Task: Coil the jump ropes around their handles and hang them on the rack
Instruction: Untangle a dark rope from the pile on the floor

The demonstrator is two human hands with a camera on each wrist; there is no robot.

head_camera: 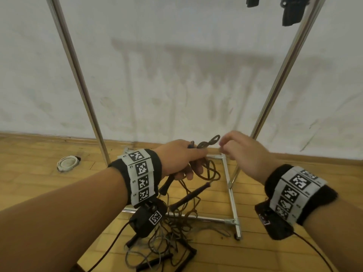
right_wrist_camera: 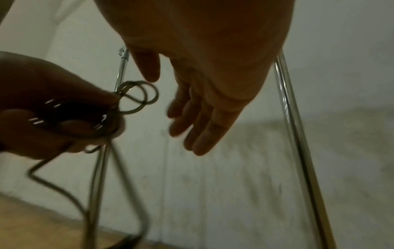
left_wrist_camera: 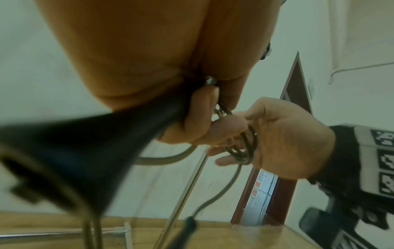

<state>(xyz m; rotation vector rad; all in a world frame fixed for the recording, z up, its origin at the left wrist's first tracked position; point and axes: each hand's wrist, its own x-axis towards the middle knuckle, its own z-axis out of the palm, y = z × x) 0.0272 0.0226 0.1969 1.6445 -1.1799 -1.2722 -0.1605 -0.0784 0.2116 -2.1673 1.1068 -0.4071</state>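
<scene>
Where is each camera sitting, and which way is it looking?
Head: on the person's head, looking down at the floor and the rack; both forearms, left hand and right hand show.
Left wrist: under the left wrist, looking along the palm up at the wall; the left hand grips a rope handle.
Right wrist: under the right wrist, looking along the open fingers at the wall.
Shared: all three show the rope loops and both hands.

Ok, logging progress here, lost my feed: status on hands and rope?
Left hand grips handle and rope loops. Right hand open, beside loops, holding nothing. More ropes tangled on floor across rack base.
</scene>
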